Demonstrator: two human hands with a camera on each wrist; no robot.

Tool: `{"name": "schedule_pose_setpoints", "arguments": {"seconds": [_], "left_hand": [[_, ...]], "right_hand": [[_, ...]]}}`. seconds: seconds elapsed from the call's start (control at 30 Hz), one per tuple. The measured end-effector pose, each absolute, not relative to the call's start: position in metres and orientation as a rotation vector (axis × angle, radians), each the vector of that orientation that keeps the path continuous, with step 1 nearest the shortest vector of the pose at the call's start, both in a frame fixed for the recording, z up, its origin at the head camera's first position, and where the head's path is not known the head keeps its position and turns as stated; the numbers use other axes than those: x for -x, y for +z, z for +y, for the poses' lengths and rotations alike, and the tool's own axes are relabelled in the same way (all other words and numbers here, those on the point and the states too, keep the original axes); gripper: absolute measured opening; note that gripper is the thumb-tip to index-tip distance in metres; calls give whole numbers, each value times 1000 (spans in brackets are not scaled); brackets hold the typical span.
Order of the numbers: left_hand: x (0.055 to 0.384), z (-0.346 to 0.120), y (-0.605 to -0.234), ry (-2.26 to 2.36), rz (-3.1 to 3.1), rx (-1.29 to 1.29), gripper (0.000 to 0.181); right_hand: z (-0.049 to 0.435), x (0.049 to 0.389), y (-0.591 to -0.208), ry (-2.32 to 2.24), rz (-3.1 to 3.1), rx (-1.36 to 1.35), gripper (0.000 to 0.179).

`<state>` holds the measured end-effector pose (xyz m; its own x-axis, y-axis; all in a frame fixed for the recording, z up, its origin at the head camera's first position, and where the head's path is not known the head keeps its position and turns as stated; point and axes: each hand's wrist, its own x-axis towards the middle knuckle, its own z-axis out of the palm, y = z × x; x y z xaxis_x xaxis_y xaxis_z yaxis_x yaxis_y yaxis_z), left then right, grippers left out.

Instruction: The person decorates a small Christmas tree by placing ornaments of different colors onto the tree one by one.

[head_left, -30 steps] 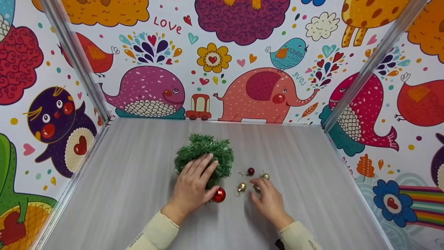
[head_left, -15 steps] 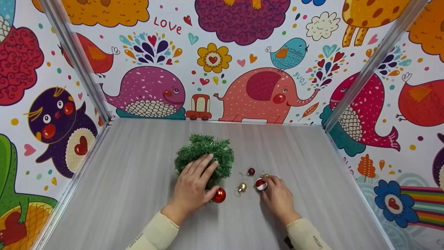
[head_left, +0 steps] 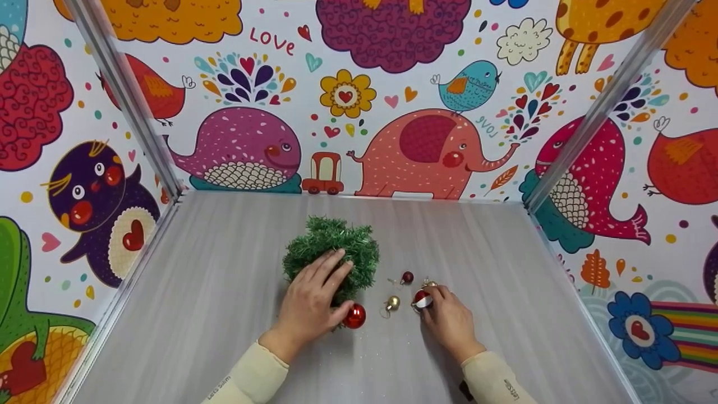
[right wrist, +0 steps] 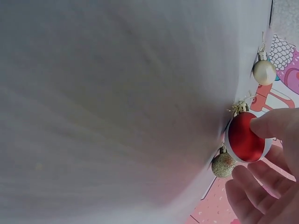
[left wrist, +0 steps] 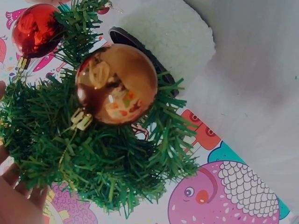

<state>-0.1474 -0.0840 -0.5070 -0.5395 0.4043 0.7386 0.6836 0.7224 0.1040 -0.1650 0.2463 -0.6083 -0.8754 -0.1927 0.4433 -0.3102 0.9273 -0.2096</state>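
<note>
Pinched between thumb and fingertips of the right hand [head_left: 451,322]: a red-and-white ball [head_left: 422,299], at the grey table [head_left: 505,269], right of the green tinsel tree [head_left: 362,247]. Crowding it, partly hidden by fingers in the head view: a glittery gold ball [right wrist: 224,166]. Nearby: a smooth gold ball [head_left: 394,303] and a dark red ball [head_left: 407,278]. Matte on its red part, gold-capped in the right wrist view. Laid over the tree, fingers nearly straight: the left hand [head_left: 311,303], thumb by a shiny red ball [head_left: 354,316]. Only in the left wrist view: a large gold ball [left wrist: 117,84] against the branches.
</note>
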Motion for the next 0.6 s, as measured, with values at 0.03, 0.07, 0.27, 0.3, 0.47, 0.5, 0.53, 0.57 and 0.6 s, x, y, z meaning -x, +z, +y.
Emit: {"name": "schedule_pose_setpoints", "arguments": {"seconds": [0.03, 0.07, 0.27, 0.3, 0.47, 0.5, 0.53, 0.57, 0.6], "left_hand": [[147, -84, -507, -505, -2207, 822, 77], [147, -84, -506, -510, -2208, 824, 77], [147, -86, -505, -519, -2211, 832, 75], [147, -86, -505, -519, -2211, 834, 75], [147, -89, -504, -513, -2216, 838, 72], [147, -89, -504, -510, -2218, 838, 71], [147, -90, -504, -508, -2220, 838, 70], [147, -90, -504, -506, -2220, 841, 70], [147, -91, -503, -504, -2219, 843, 69]], "right_hand": [[246, 165, -608, 388, -2665, -362, 45], [246, 165, -608, 393, -2668, -362, 44], [246, 166, -608, 418, -2679, -362, 43], [246, 166, -608, 421, -2675, -366, 44], [247, 167, -608, 429, -2654, -394, 44], [248, 167, -608, 428, -2652, -401, 44], [248, 167, -609, 425, -2652, -405, 44], [248, 167, -609, 421, -2653, -408, 44], [248, 167, -609, 419, -2655, -409, 43]]}}
